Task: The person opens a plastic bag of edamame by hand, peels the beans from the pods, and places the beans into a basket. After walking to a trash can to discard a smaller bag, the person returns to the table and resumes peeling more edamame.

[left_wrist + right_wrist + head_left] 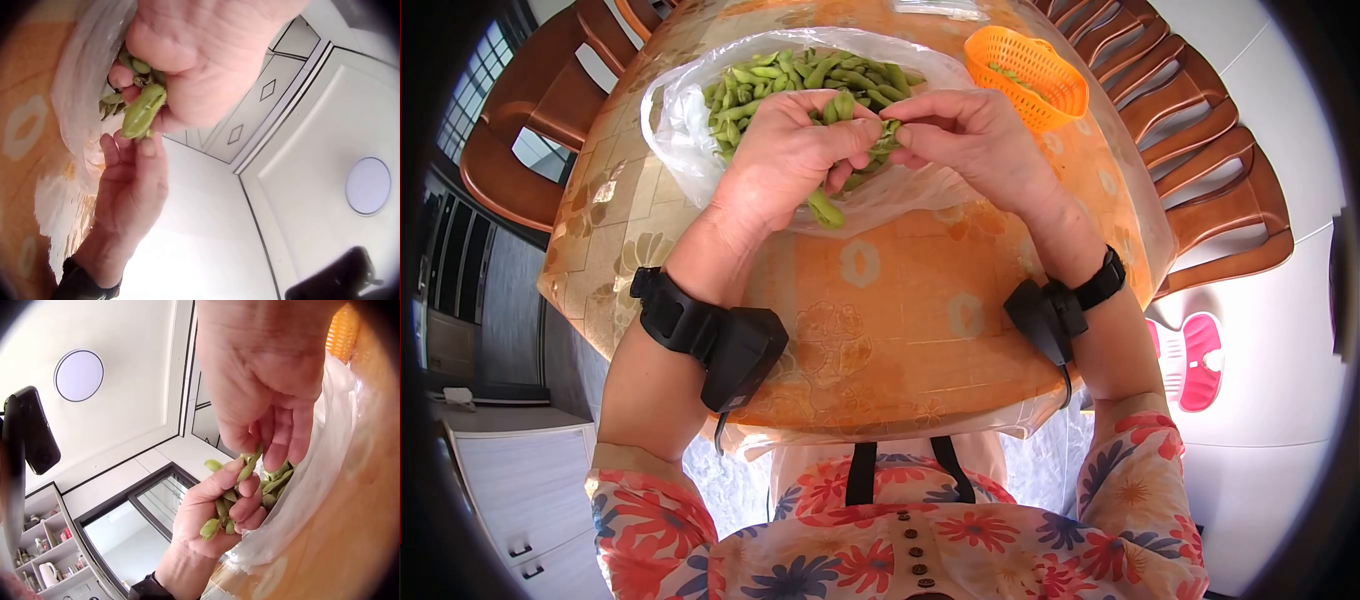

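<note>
My left hand (795,150) holds several green edamame pods (211,529) in its curled fingers, with one pod (825,210) sticking out below the palm. Between thumb and forefinger my right hand (980,140) pinches one end of a pod (250,465), whose other end lies at the left thumb. Both hands are close together over the near side of a clear plastic bag (675,130). A heap of edamame pods (750,85) fills the open bag just beyond the fingers. In the left wrist view, a plump pod (144,112) shows between the two hands.
An orange plastic basket (1050,95) with a few green bits inside stands right of the bag. The table (880,330) has a patterned orange cloth under clear plastic. Wooden chairs (1220,190) line the right side, and another chair (530,130) stands at the left.
</note>
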A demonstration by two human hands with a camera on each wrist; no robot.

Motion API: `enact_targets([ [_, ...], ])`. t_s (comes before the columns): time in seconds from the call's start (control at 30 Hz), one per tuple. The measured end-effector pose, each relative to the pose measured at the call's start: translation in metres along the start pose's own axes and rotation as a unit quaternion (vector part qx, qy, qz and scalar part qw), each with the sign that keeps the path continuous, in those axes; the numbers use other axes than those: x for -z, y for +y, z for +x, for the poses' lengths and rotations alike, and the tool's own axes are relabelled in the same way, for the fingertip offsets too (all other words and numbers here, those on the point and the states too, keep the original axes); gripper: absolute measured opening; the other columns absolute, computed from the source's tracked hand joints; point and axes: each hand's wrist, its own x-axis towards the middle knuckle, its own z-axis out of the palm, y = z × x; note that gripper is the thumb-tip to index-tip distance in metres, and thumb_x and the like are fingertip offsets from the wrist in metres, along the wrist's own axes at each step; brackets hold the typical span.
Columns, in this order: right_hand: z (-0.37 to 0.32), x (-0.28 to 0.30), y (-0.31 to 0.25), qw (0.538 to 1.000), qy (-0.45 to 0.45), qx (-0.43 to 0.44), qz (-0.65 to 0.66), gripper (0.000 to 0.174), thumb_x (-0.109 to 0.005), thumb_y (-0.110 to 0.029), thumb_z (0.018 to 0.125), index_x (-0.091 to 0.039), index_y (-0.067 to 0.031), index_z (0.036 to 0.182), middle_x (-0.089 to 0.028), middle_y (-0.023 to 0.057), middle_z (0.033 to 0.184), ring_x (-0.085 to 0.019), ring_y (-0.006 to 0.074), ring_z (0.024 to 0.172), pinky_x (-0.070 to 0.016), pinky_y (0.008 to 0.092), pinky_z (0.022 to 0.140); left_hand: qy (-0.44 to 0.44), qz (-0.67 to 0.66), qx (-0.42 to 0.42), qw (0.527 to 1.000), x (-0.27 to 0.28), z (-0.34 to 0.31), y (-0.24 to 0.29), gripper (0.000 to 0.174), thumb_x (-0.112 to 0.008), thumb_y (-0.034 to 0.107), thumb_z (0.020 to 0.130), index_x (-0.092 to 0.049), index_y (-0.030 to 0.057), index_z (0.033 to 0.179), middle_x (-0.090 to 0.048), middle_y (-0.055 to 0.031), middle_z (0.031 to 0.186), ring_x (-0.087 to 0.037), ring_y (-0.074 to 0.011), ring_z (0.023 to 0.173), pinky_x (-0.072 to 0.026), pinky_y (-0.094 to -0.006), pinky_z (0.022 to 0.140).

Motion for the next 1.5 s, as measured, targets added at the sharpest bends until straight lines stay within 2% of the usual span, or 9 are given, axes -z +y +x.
enact_targets([
  [0.5,0.004,0.000,0.006,0.995,0.037,0.068,-0.063,0.022,-0.062,-0.007,0.077,-0.062,-0.0025,0.099,-0.063,0.0019,0.080,-0.058,0.0073,0.070,-0.0477,0.0213,0.067,-0.031,0.032,0.012,0.999,0.001,0.002,0.001,0.020,-0.067,0.018,0.078,-0.062,0.0003,0.086,-0.058,-0.0034,0.067,-0.045,-0.0055,0.045,-0.0323,-0.0184,0.038],
  [0.7,-0.001,-0.008,0.005,0.991,0.005,0.072,-0.110,0.026,-0.059,-0.003,0.082,-0.056,-0.0020,0.107,-0.060,-0.0001,0.093,-0.055,0.0049,0.081,-0.0449,0.0182,0.069,-0.034,0.017,0.008,0.999,0.002,0.002,-0.004,0.023,-0.068,0.023,0.077,-0.063,0.0018,0.085,-0.058,-0.0035,0.067,-0.045,-0.0056,0.045,-0.0307,-0.0183,0.038],
  [0.77,0.002,-0.011,0.008,0.989,0.038,0.121,-0.081,0.026,-0.064,-0.008,0.075,-0.060,-0.0048,0.100,-0.063,0.0018,0.078,-0.057,0.0068,0.065,-0.0471,0.0197,0.062,-0.034,-0.001,0.021,0.999,0.001,0.003,-0.004,0.021,-0.068,0.021,0.077,-0.063,0.0024,0.085,-0.058,-0.0036,0.067,-0.045,-0.0058,0.045,-0.0305,-0.0186,0.038],
  [0.87,0.001,-0.011,0.003,0.991,0.020,0.105,-0.080,0.028,-0.064,-0.007,0.074,-0.059,-0.0045,0.101,-0.063,0.0018,0.080,-0.058,0.0068,0.068,-0.0471,0.0202,0.062,-0.031,-0.016,0.052,0.998,0.000,0.000,-0.002,0.019,-0.068,0.018,0.076,-0.062,0.0022,0.085,-0.058,-0.0027,0.067,-0.045,-0.0059,0.046,-0.0313,-0.0187,0.038],
  [1.0,-0.001,-0.009,-0.006,0.996,-0.005,0.053,-0.068,0.030,-0.063,-0.006,0.073,-0.059,-0.0041,0.102,-0.062,0.0012,0.086,-0.058,0.0068,0.073,-0.0471,0.0203,0.062,-0.014,-0.059,0.088,0.994,0.002,-0.001,-0.004,0.014,-0.069,0.013,0.075,-0.063,0.0010,0.080,-0.056,0.0005,0.061,-0.046,-0.0039,0.047,-0.0354,-0.0183,0.042],
  [1.07,0.000,-0.004,-0.010,0.997,-0.055,0.018,-0.043,0.039,-0.061,0.000,0.077,-0.052,-0.0032,0.115,-0.057,0.0030,0.104,-0.055,0.0060,0.086,-0.0448,0.0183,0.067,-0.009,-0.118,0.117,0.986,0.004,0.000,-0.001,0.015,-0.070,0.009,0.075,-0.063,0.0004,0.085,-0.058,-0.0004,0.063,-0.047,-0.0044,0.048,-0.0356,-0.0181,0.042],
  [1.2,0.004,0.005,-0.011,0.998,-0.063,-0.017,0.001,0.037,-0.061,0.000,0.078,-0.052,-0.0018,0.114,-0.058,0.0041,0.105,-0.055,0.0074,0.088,-0.0460,0.0197,0.070,-0.010,-0.166,0.102,0.981,0.010,0.004,-0.008,0.016,-0.069,0.008,0.075,-0.062,0.0000,0.086,-0.057,-0.0003,0.062,-0.046,-0.0043,0.047,-0.0341,-0.0182,0.040],
  [1.3,0.001,0.017,-0.014,0.998,-0.019,-0.053,-0.015,0.028,-0.061,-0.002,0.077,-0.058,-0.0022,0.105,-0.060,0.0016,0.092,-0.058,0.0075,0.080,-0.0469,0.0201,0.066,-0.045,-0.230,0.118,0.965,0.013,0.004,0.000,0.014,-0.068,0.007,0.076,-0.062,-0.0006,0.085,-0.055,0.0003,0.060,-0.045,-0.0041,0.046,-0.0337,-0.0180,0.041],
  [1.5,-0.066,0.042,-0.041,0.955,0.039,-0.289,-0.046,0.023,-0.062,-0.011,0.081,-0.059,-0.0036,0.104,-0.061,0.0017,0.092,-0.058,0.0077,0.080,-0.0465,0.0208,0.071,-0.065,-0.234,0.077,0.967,0.023,0.005,0.011,0.014,-0.065,0.004,0.075,-0.060,-0.0012,0.087,-0.056,-0.0043,0.062,-0.044,-0.0056,0.046,-0.0330,-0.0182,0.042],
])
